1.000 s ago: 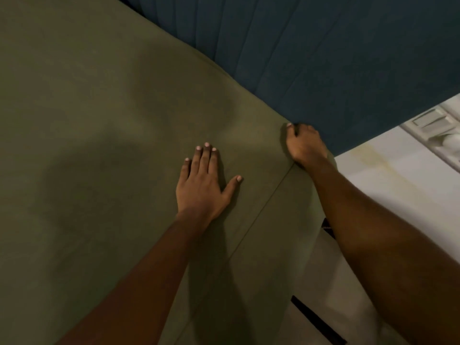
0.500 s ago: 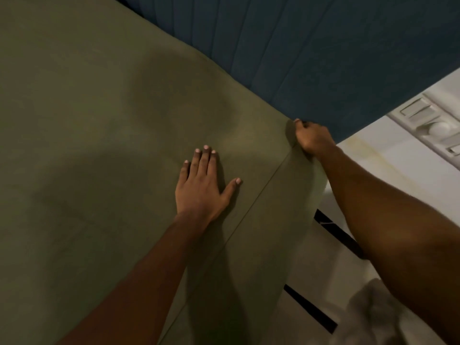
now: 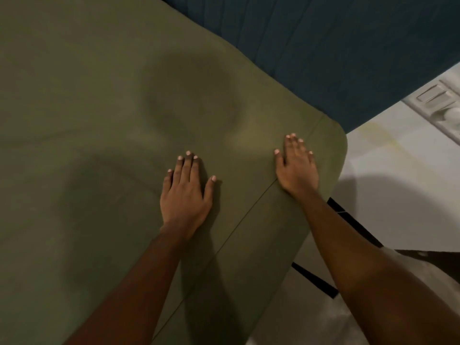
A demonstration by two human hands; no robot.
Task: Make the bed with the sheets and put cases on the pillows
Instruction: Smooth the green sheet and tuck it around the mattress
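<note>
Sheet (image 3: 99,120) is lying smooth under both hands: left hand (image 3: 185,195) and right hand (image 3: 296,168) are pressing flat, fingers (image 3: 291,145) released, right one beside the bed corner.

Dim, warm indoor light leaves the green sheet (image 3: 99,95) murky, with one paler patch near its corner. Broad soft shadows lie left of the left hand (image 3: 185,192) and on the pale wall (image 3: 403,175), the brightest area. Detail is soft and smeary throughout, with no glare.
</note>
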